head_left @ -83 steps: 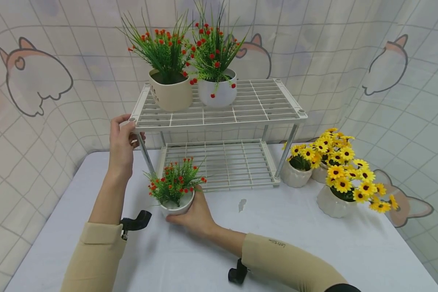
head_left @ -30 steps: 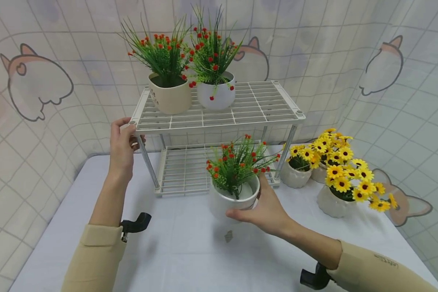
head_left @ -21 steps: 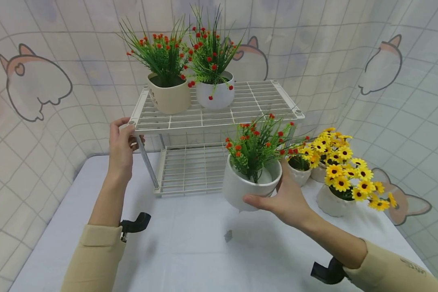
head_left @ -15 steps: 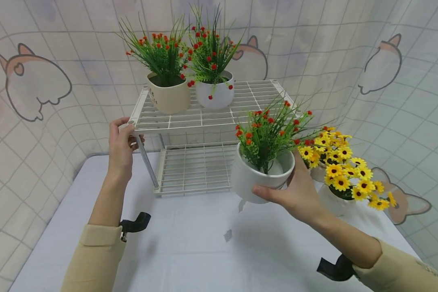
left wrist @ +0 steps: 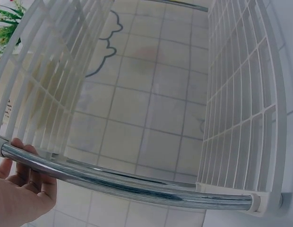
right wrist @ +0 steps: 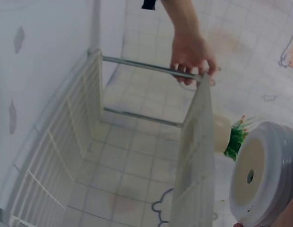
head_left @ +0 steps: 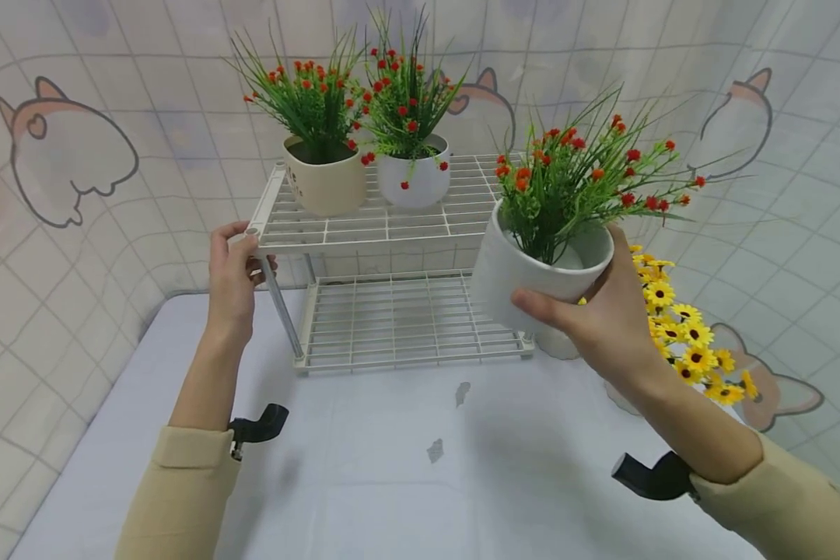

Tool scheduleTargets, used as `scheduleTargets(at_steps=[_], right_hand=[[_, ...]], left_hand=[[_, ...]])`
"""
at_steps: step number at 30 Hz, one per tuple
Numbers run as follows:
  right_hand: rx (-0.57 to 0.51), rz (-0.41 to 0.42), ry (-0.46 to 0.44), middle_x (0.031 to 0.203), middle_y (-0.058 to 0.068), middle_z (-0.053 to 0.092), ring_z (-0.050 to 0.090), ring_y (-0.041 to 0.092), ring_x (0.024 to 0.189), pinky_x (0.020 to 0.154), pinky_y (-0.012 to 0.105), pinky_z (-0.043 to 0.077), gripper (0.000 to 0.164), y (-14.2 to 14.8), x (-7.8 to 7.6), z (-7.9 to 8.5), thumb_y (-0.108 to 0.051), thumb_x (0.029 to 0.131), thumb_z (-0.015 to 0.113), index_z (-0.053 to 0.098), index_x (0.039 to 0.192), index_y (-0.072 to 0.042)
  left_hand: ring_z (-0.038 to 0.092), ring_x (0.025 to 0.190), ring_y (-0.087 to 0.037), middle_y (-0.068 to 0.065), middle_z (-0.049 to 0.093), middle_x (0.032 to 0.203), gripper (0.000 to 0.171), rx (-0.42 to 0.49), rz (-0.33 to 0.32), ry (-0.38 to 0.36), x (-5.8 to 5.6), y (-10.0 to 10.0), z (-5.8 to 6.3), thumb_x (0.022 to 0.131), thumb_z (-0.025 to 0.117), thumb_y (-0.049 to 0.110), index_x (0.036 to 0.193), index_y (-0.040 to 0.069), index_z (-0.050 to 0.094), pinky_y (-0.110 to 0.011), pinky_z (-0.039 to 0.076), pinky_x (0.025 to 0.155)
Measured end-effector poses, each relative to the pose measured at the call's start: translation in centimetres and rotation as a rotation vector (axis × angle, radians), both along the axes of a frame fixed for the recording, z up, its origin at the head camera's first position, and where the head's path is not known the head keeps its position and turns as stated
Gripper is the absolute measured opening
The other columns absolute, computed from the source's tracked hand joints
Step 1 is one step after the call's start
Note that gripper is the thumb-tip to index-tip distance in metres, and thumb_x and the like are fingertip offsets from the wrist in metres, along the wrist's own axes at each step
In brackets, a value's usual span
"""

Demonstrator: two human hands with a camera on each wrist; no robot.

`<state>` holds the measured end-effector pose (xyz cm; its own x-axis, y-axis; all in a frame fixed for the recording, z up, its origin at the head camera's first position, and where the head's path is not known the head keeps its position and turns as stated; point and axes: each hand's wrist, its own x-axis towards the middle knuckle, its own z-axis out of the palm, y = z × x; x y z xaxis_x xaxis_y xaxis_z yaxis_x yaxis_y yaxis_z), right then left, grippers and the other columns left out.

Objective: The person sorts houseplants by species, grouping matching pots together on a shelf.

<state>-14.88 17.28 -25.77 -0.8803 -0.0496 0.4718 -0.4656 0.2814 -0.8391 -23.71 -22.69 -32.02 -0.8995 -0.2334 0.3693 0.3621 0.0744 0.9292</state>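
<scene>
My left hand [head_left: 232, 288] grips the top left front corner of a white two-tier wire rack [head_left: 364, 248]. In the left wrist view its fingers curl round the rack's metal post [left wrist: 127, 185]. With thumb in front and fingers behind, my right hand [head_left: 612, 323] holds a white flowerpot [head_left: 532, 272] of red-flowered greenery [head_left: 567, 175]. The pot is raised off the table and tilted, in front of the upper shelf's right end, which it hides. Its round underside [right wrist: 248, 177] faces the right wrist view. A cream pot [head_left: 329, 187] and a white pot [head_left: 413, 180] stand on the upper shelf's left half.
Pots of yellow flowers [head_left: 696, 358] stand right of the rack, partly hidden by my right hand and its pot. The lower shelf [head_left: 392, 319] lies on the white-clothed table [head_left: 364, 467]. A tile-patterned curtain [head_left: 147, 155] surrounds the table's back and sides.
My right hand has carried the white pot from the table by the rack's left front to the right and upward, now tilting it. My left hand keeps its grip on the rack corner.
</scene>
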Motion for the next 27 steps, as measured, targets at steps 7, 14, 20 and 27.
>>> scheduleTargets(at_steps=[7,14,20,27], right_hand=[[-0.030,-0.068,0.049,0.142,0.001,0.047,0.051,0.022,0.124,0.095,0.042,0.052,0.089,0.0,-2.3,1.6,-0.012,0.079,0.087,0.035,0.151,-0.018],[-0.064,-0.119,0.009,0.145,0.002,0.045,0.048,0.020,0.126,0.101,0.043,0.047,0.093,-0.1,-4.9,2.6,-0.021,0.079,0.090,0.033,0.151,-0.017],[-0.082,-0.127,-0.013,0.144,0.003,0.045,0.049,0.021,0.126,0.101,0.043,0.047,0.095,-0.4,-6.7,2.8,-0.022,0.077,0.092,0.033,0.151,-0.015],[-0.078,-0.165,-0.083,0.144,0.004,0.045,0.050,0.021,0.125,0.103,0.044,0.047,0.099,-0.6,-8.4,3.1,-0.027,0.075,0.094,0.030,0.151,-0.014]], left_hand=[[0.054,0.090,-0.017,-0.003,0.058,0.108,0.033,-0.015,0.010,-0.006,0.0,0.0,0.0,0.109,0.037,0.029,0.138,0.017,0.040,-0.031,0.039,0.083],[0.054,0.090,-0.017,-0.003,0.058,0.107,0.032,-0.006,0.009,-0.004,0.0,0.0,0.0,0.109,0.037,0.029,0.138,0.017,0.040,-0.031,0.039,0.084],[0.054,0.090,-0.017,-0.003,0.058,0.106,0.032,-0.025,0.015,0.003,0.0,0.1,0.0,0.109,0.036,0.029,0.138,0.017,0.040,-0.031,0.040,0.083],[0.054,0.089,-0.017,-0.003,0.058,0.106,0.030,-0.016,0.007,-0.006,0.0,0.0,0.0,0.109,0.037,0.030,0.136,0.018,0.041,-0.031,0.040,0.083]])
